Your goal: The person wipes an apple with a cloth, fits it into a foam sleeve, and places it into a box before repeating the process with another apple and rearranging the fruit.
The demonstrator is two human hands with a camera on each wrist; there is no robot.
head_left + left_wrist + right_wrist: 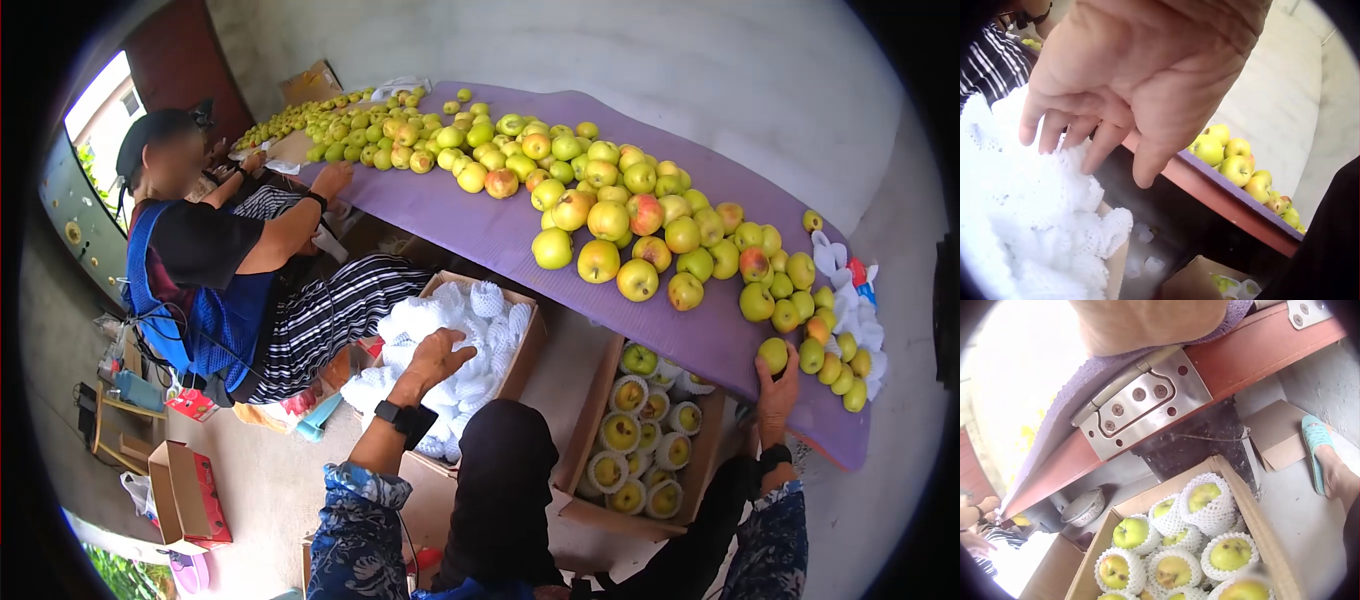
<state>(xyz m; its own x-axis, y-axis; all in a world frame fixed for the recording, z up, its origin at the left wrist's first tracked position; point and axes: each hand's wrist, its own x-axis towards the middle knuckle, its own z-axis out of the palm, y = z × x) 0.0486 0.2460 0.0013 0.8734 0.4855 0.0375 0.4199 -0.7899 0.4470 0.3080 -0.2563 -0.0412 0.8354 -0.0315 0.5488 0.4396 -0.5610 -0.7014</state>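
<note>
My left hand [437, 360] hovers over a heap of white foam net sleeves [470, 325] in a cardboard box. In the left wrist view its palm faces the camera, and the loosely bent fingers [1107, 140] overlap the foam nets [1035, 200] with nothing between them. At the near right edge of the purple-covered table [690, 340], my right hand [778, 395] grips a yellow-green apple [773, 355]. Only the underside of that hand [1154, 325] shows in the right wrist view, where the apple is hidden. Many loose apples [610, 220] lie along the table.
Below the table edge stands a carton [575, 470] of apples in foam nets. Foam nets [850, 310] also lie at the table's right end. On the left, another person [215, 240] sits at the table. A steel hinge [1141, 400] is screwed to the table's red edge.
</note>
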